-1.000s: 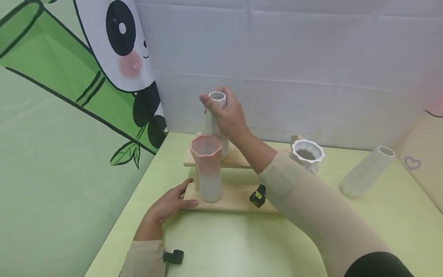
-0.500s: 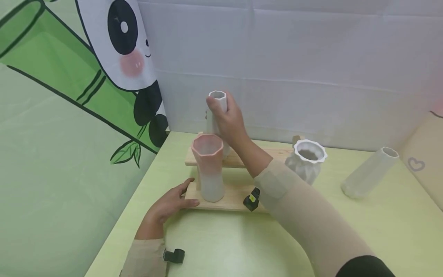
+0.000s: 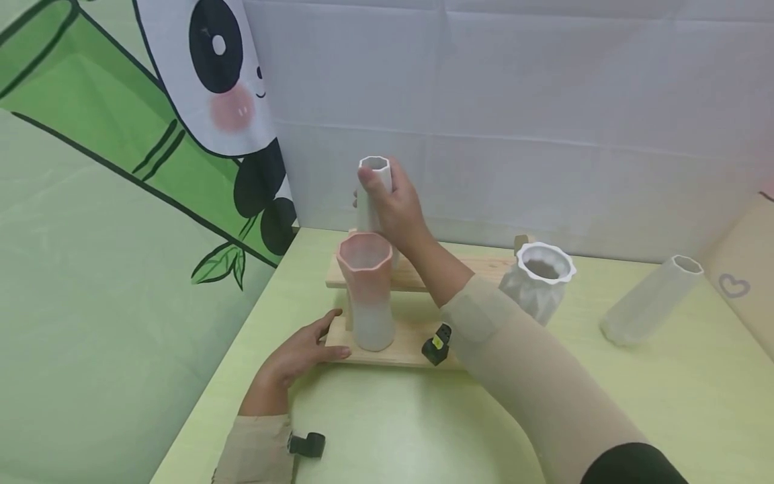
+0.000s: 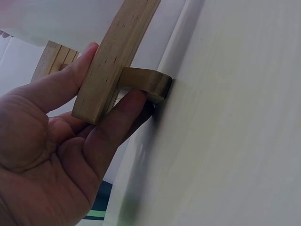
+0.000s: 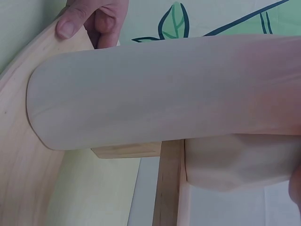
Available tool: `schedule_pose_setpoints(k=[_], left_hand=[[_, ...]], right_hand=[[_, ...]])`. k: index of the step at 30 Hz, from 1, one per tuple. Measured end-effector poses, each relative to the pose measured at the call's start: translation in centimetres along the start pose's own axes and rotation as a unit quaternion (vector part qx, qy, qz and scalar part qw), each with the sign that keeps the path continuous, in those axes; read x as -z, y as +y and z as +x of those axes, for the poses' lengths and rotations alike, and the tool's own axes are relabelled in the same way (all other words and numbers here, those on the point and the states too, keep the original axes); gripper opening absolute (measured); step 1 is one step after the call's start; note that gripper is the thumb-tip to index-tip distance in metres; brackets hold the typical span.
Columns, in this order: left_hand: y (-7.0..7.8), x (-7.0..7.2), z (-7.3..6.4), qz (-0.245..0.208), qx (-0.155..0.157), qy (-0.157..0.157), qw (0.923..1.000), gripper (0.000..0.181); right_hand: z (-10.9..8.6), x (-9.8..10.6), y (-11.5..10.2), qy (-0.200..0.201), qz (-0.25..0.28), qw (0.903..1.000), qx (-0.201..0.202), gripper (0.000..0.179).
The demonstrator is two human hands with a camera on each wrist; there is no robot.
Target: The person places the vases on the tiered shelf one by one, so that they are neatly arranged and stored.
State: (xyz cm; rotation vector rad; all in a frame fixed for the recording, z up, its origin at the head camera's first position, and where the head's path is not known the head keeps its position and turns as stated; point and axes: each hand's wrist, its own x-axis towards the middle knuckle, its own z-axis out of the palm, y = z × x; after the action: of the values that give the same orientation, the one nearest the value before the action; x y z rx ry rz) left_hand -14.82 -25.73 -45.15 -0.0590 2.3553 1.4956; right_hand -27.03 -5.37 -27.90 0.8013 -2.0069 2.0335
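A two-tier wooden shelf (image 3: 417, 353) stands on the table. My left hand (image 3: 302, 353) grips the left end of its lower board, thumb on top and fingers underneath, as the left wrist view shows. On that lower board stands a pink-and-white vase (image 3: 370, 296), upright. Behind it my right hand (image 3: 399, 208) holds a slim white vase (image 3: 370, 208) round its upper part, thumb near the rim. In the right wrist view the white vase's base (image 5: 225, 165) meets the upper board (image 5: 170, 188). The pink vase partly hides it in the head view.
A white fluted pot (image 3: 535, 286) sits at the shelf's right end, partly behind my right sleeve. Farther right a whitish faceted vase (image 3: 650, 302) is on the table (image 3: 677, 396). A white cloth wall (image 3: 514, 121) rises behind, and a panda-print cloth (image 3: 91, 269) hangs at left.
My right hand and the white vase have shifted slightly left on the upper tier. The right forearm has moved left, uncovering more of the fluted pot. My left hand keeps its place.
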Motion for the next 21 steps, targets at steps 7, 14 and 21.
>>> schedule_pose_setpoints(k=[7,14,21], left_hand=[[-0.1,0.0,0.4,0.0,-0.003,0.0,1.0,0.101],[-0.4,0.4,0.5,0.002,-0.002,0.0,1.0,0.101],[-0.8,0.7,0.3,-0.006,0.0,0.002,1.0,0.1]], right_hand=[[0.0,0.5,-0.4,-0.021,0.004,0.9998,-0.006,0.033],[-0.1,1.0,-0.4,-0.028,0.005,0.9993,-0.026,0.043],[-0.7,1.6,-2.7,-0.003,0.017,0.9998,0.0,0.094]])
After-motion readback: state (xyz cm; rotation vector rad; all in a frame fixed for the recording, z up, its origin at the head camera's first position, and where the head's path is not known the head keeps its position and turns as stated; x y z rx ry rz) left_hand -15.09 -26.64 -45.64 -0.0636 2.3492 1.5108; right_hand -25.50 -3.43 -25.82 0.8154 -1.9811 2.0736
